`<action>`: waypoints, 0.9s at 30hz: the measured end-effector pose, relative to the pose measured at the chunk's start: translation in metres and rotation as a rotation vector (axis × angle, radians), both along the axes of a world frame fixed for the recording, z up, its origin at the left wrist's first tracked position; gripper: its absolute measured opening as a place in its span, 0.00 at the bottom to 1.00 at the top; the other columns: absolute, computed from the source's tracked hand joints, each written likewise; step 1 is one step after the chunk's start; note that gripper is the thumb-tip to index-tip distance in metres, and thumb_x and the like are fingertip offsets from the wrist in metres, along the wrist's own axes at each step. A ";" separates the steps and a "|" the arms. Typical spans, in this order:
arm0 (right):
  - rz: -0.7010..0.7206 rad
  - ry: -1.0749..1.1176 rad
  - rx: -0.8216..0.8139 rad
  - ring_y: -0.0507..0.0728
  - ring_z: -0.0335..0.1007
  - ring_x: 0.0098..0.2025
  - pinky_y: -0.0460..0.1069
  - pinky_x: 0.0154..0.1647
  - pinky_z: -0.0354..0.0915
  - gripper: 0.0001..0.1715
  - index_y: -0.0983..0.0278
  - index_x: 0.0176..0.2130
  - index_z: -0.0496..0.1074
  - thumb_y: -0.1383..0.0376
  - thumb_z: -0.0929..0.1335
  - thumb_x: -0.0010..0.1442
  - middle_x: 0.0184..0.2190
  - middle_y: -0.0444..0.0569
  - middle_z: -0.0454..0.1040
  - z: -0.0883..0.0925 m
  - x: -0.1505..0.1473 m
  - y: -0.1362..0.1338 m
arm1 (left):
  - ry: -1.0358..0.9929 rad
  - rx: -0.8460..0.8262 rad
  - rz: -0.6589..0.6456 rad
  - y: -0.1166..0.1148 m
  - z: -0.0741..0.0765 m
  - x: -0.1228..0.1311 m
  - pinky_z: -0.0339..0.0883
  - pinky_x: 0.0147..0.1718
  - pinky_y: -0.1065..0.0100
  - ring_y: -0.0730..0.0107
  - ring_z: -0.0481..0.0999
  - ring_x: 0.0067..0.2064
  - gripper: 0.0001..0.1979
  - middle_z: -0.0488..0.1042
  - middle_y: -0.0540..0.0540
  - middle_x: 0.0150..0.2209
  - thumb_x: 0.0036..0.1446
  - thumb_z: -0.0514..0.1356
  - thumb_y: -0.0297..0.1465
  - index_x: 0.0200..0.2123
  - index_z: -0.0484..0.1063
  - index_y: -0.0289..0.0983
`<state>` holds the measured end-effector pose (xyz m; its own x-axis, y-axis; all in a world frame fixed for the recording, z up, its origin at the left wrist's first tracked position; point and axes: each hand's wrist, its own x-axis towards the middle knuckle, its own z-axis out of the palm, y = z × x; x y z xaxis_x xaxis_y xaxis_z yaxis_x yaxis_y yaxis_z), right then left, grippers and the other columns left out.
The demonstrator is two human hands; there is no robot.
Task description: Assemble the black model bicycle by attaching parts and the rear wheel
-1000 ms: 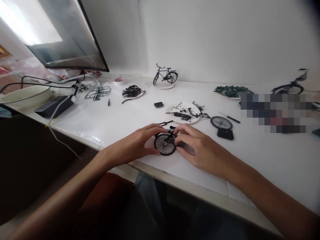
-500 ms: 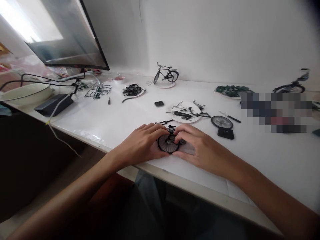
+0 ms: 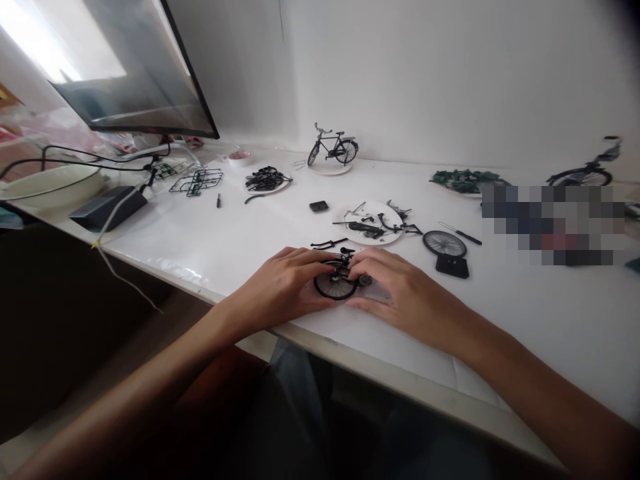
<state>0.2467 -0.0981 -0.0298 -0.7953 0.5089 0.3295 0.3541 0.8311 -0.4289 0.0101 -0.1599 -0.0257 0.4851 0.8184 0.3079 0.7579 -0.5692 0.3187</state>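
Observation:
A partly built model bicycle point(image 3: 336, 288), with a black-rimmed spoked wheel and dark frame parts, is held near the table's front edge. My left hand point(image 3: 283, 283) curls round its left side, fingers on the upper part and thumb low by the rim. From the right, my right hand point(image 3: 400, 290) pinches the frame parts with its fingertips, its thumb below. The fingers cover part of the frame. Just beyond lies a thin black fork-like part point(image 3: 329, 244).
Behind are a white plate point(image 3: 341, 233) with loose parts, a loose wheel point(image 3: 444, 244), a black square block point(image 3: 452, 265) and a screwdriver point(image 3: 468, 237). A complete model bicycle point(image 3: 333, 148) stands at the back. A monitor point(image 3: 145, 73) rises at left.
The wheel has tilted slightly and its lower rim sits a little farther from me. My thumbs have shifted slightly with it. Both hands keep their hold.

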 end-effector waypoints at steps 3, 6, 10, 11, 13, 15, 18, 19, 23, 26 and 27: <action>-0.022 0.007 0.019 0.62 0.66 0.58 0.58 0.59 0.65 0.15 0.61 0.48 0.70 0.61 0.72 0.62 0.50 0.52 0.73 0.001 -0.002 -0.001 | -0.064 -0.028 0.007 0.001 -0.001 0.002 0.65 0.58 0.52 0.55 0.70 0.60 0.19 0.71 0.39 0.59 0.62 0.63 0.37 0.54 0.71 0.38; -0.046 0.002 0.035 0.63 0.65 0.58 0.59 0.59 0.64 0.16 0.62 0.50 0.71 0.62 0.70 0.63 0.51 0.53 0.72 0.001 -0.004 -0.003 | -0.124 -0.067 -0.005 0.003 -0.004 0.000 0.65 0.58 0.52 0.56 0.69 0.60 0.20 0.70 0.40 0.60 0.61 0.65 0.38 0.54 0.71 0.39; -0.030 0.018 0.048 0.63 0.65 0.58 0.61 0.59 0.66 0.16 0.61 0.52 0.73 0.63 0.69 0.64 0.50 0.54 0.73 0.001 -0.005 -0.006 | -0.194 -0.101 -0.024 0.008 -0.010 -0.004 0.62 0.59 0.50 0.55 0.68 0.61 0.22 0.70 0.41 0.59 0.58 0.67 0.38 0.55 0.70 0.42; -0.026 0.027 0.047 0.64 0.66 0.58 0.61 0.58 0.66 0.17 0.61 0.53 0.73 0.64 0.69 0.65 0.50 0.54 0.73 0.001 -0.005 -0.006 | -0.205 -0.097 -0.028 0.008 -0.011 -0.005 0.62 0.59 0.50 0.55 0.68 0.61 0.22 0.70 0.41 0.59 0.58 0.67 0.37 0.55 0.70 0.42; -0.006 0.036 0.041 0.64 0.66 0.57 0.62 0.57 0.67 0.17 0.60 0.54 0.73 0.65 0.68 0.65 0.50 0.54 0.73 0.001 -0.005 -0.007 | -0.217 -0.087 -0.034 0.009 -0.013 -0.005 0.62 0.59 0.49 0.55 0.68 0.60 0.22 0.71 0.41 0.58 0.58 0.67 0.37 0.55 0.70 0.42; 0.018 0.035 0.041 0.63 0.66 0.58 0.62 0.57 0.67 0.18 0.59 0.54 0.73 0.66 0.67 0.65 0.50 0.54 0.72 0.003 -0.006 -0.007 | -0.225 -0.086 -0.043 0.010 -0.013 -0.004 0.62 0.59 0.50 0.56 0.68 0.60 0.22 0.71 0.41 0.58 0.58 0.67 0.37 0.55 0.70 0.42; 0.029 0.007 0.043 0.62 0.64 0.58 0.60 0.58 0.66 0.18 0.60 0.55 0.73 0.66 0.66 0.66 0.51 0.54 0.71 0.004 -0.008 -0.008 | -0.230 -0.097 -0.048 0.009 -0.012 -0.003 0.62 0.59 0.52 0.57 0.68 0.60 0.21 0.71 0.42 0.58 0.59 0.66 0.37 0.55 0.70 0.42; 0.029 -0.004 0.042 0.62 0.64 0.58 0.60 0.58 0.65 0.18 0.60 0.55 0.73 0.66 0.66 0.66 0.51 0.54 0.70 0.004 -0.008 -0.009 | -0.230 -0.095 -0.046 0.009 -0.012 -0.003 0.62 0.59 0.52 0.58 0.68 0.60 0.21 0.71 0.42 0.58 0.59 0.66 0.37 0.54 0.70 0.41; 0.043 -0.017 0.062 0.62 0.62 0.59 0.61 0.60 0.64 0.19 0.62 0.56 0.71 0.66 0.66 0.67 0.53 0.54 0.70 0.003 -0.010 -0.009 | -0.224 -0.088 -0.033 0.009 -0.011 -0.002 0.62 0.58 0.55 0.60 0.69 0.58 0.20 0.72 0.44 0.56 0.59 0.66 0.38 0.52 0.71 0.41; 0.070 0.002 0.105 0.62 0.62 0.58 0.61 0.60 0.63 0.17 0.63 0.55 0.72 0.68 0.64 0.68 0.52 0.54 0.72 0.001 -0.012 -0.008 | -0.210 -0.083 -0.036 0.009 -0.010 -0.001 0.61 0.58 0.56 0.60 0.69 0.58 0.20 0.73 0.44 0.55 0.58 0.67 0.37 0.52 0.70 0.40; 0.080 0.014 0.119 0.62 0.62 0.58 0.61 0.60 0.63 0.16 0.63 0.54 0.72 0.68 0.64 0.68 0.51 0.53 0.72 0.000 -0.013 -0.008 | -0.203 -0.082 -0.034 0.009 -0.009 -0.001 0.61 0.58 0.56 0.60 0.69 0.58 0.20 0.73 0.44 0.55 0.57 0.67 0.37 0.51 0.70 0.40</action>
<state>0.2342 -0.1066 -0.0300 -0.8268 0.4006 0.3950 0.2792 0.9017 -0.3301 0.0095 -0.1514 -0.0347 0.4477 0.8292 0.3348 0.6547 -0.5589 0.5090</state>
